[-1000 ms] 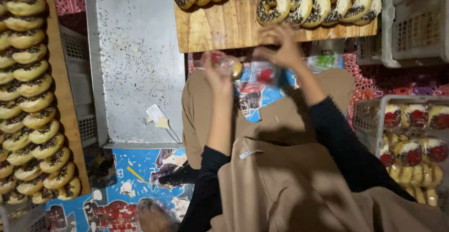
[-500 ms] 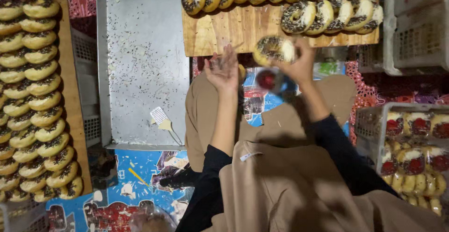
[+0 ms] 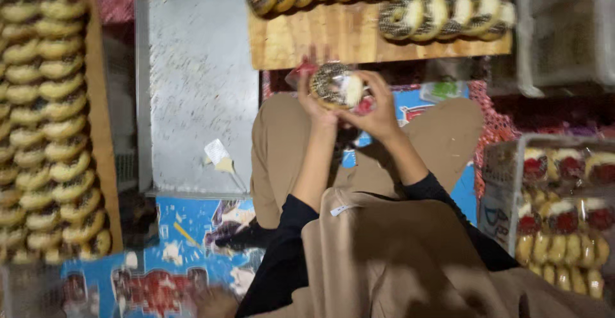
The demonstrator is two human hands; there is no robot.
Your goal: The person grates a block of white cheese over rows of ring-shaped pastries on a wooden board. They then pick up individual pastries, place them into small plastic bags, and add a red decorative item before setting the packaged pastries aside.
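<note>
Wooden board (image 3: 346,39) of doughnuts, steel tray (image 3: 192,87), both hands (image 3: 359,103) closed around a doughnut (image 3: 333,84).

The doughnut (image 3: 334,85) is round, topped with dark chocolate sprinkles and a pale cream patch on one side. It is held up between both hands (tilted, its topped face toward the camera), just below the edge of the wooden board. A clear wrapper with red print (image 3: 362,103) clings beneath it.

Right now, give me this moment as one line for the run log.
left hand: on doughnut | right hand: on doughnut | thing: round chocolate-sprinkled doughnut, clear wrapper | nearby: wooden board of doughnuts, grey metal tray
</note>
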